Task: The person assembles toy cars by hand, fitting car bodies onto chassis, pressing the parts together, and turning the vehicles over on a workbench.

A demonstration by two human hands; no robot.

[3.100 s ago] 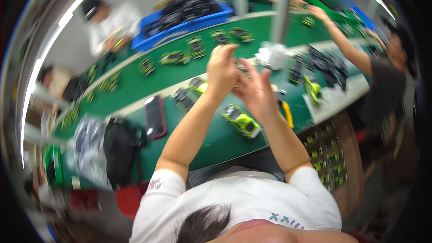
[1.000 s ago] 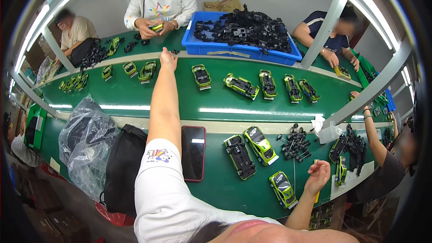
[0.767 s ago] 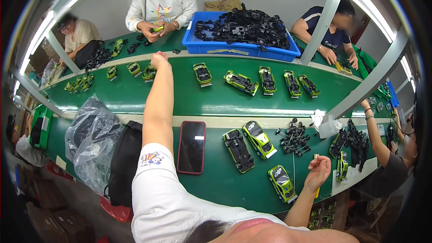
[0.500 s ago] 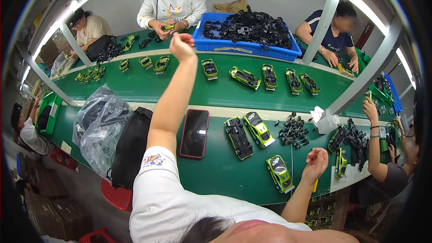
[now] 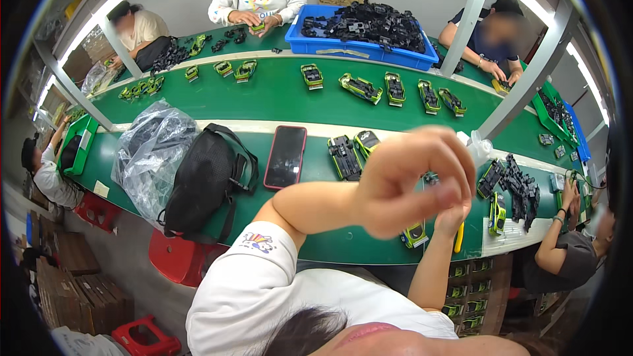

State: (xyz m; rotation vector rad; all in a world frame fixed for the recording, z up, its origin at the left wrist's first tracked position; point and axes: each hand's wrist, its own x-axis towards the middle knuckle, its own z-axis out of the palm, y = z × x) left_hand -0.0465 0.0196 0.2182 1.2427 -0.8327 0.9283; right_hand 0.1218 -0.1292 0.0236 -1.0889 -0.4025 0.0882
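My left hand is raised over the table close to the camera, its forearm crossing from the left. Its fingers and thumb curl toward each other, slightly blurred; whatever they may pinch does not show. Just behind it is my right hand, its fingers mostly covered by the left. Below the hands lies a green toy car, partly hidden. An upturned toy car with a black underside and another green toy car lie left of the hands, beside a red-edged phone.
A black bag and a clear plastic bag sit at left. Toy car bodies line the green belt. Beyond stands a blue bin of black parts. More black parts and a white bottle are at right. Several people work around.
My left hand has come back from over the far belt and across to the right, beside my right hand. It now covers the wheel axles. The view has shifted a little.
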